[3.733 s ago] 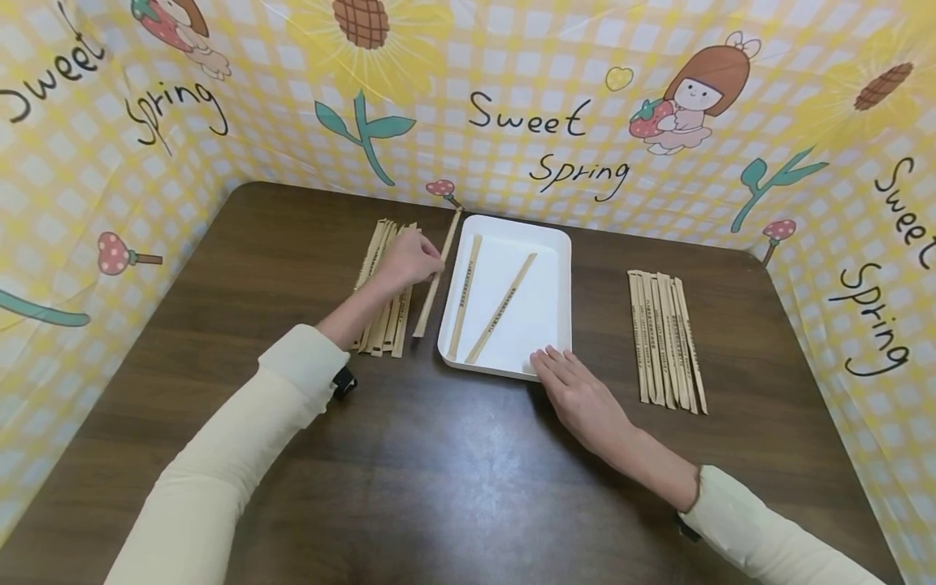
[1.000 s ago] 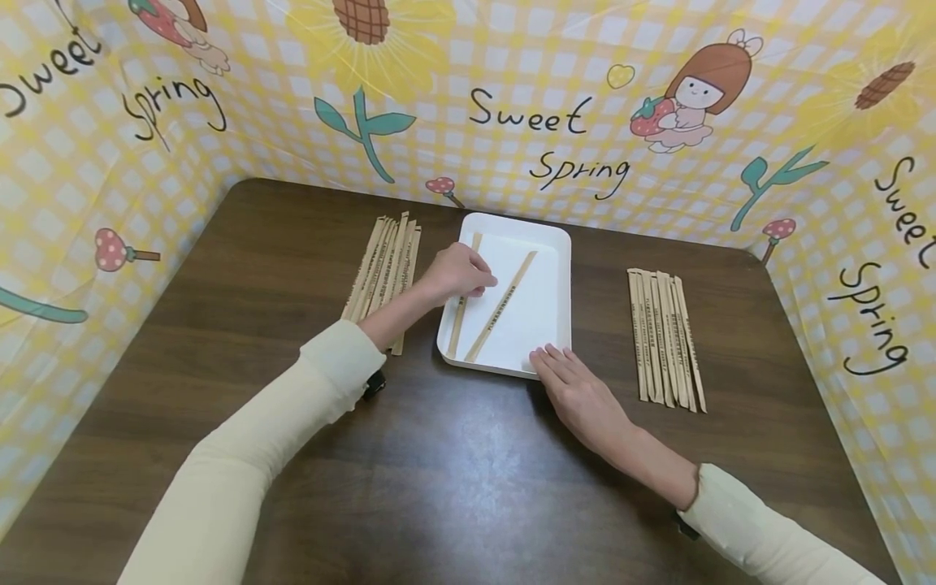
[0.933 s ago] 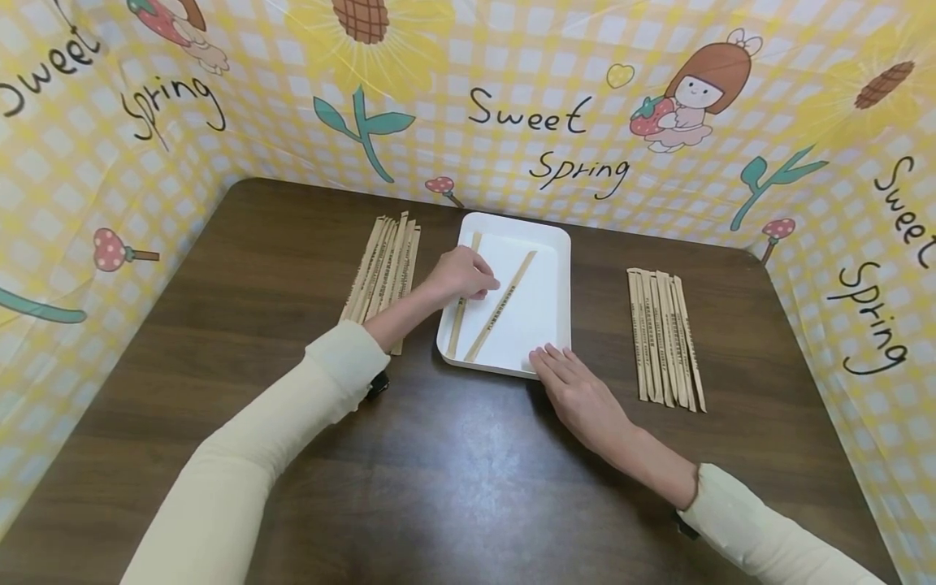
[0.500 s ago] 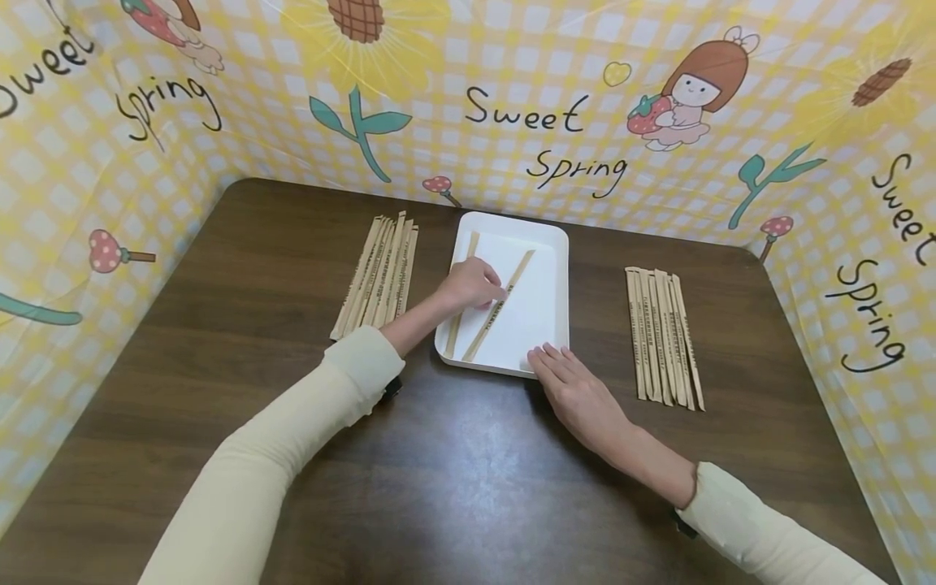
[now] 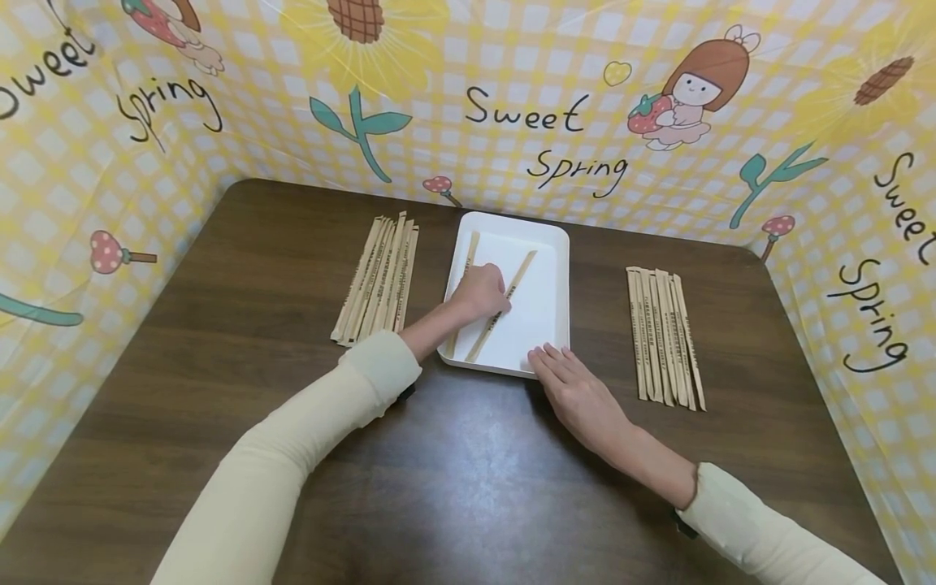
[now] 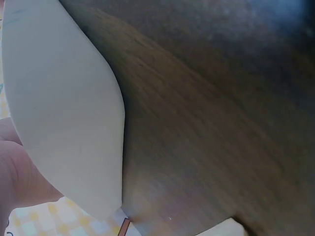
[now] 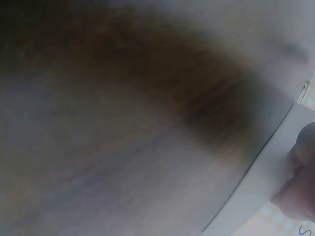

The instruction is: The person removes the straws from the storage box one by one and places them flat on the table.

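My left hand is over the white tray, its fingers curled down at the middle of a slanted paper-wrapped straw, which it seems to pinch; the fingertips are partly hidden. A second paper-wrapped straw lies along the tray's left side, partly under the hand. My right hand rests its straight fingers on the tray's near right corner; the thumb is out of sight. In the left wrist view the tray's underside fills the left, with part of the left hand beyond it.
Left of the tray, several paper-wrapped straws lie in a bundle on the dark wooden table. Another row of such straws lies to the right. A yellow checked cloth stands around the table's back and sides.
Earlier my left hand held a straw between the left bundle and the tray; that straw now lies in the bundle. The hand has since moved right and down onto the slanted straw. My right hand stays put.
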The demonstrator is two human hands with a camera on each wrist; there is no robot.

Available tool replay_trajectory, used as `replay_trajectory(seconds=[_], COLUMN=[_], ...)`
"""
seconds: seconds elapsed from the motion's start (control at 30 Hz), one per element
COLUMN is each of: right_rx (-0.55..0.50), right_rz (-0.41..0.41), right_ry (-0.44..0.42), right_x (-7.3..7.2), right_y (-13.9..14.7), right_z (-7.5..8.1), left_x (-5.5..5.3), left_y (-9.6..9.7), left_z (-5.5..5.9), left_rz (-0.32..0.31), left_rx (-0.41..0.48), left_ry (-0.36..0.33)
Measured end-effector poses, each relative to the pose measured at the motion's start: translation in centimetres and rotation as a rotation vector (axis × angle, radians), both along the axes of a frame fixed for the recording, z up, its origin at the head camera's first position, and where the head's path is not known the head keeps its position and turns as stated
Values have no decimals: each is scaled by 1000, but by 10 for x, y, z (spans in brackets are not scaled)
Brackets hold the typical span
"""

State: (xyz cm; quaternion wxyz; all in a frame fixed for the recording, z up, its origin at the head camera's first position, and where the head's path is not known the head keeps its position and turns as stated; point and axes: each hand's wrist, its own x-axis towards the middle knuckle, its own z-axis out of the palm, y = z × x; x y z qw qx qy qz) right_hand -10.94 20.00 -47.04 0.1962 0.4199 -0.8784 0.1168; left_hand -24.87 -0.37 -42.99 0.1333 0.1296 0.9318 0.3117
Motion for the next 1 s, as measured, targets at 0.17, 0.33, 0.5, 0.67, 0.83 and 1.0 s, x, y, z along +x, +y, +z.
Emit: replay_trajectory(seconds=[0.17, 0.33, 0.5, 0.67, 0.83, 1.0], right_rx=[-5, -4, 3, 10, 23, 21], right_rz=[2, 0, -3, -6, -10, -7], right_ry=[3, 2, 0, -6, -13, -18], right_x=[0, 0, 1, 1, 2, 2], right_y=[0, -1, 0, 0, 0, -1], right_z=[0, 1, 1, 1, 1, 1], left_x=[-1, -2, -2, -4, -5, -6], left_y=[3, 2, -3, -15, -33, -56], left_z=[0, 2, 4, 11, 24, 33], left_rz=[-9, 11, 30, 54, 107, 169], left_rx=[-31, -19, 19, 100, 199, 342], left_ry=[0, -13, -17, -18, -59, -125])
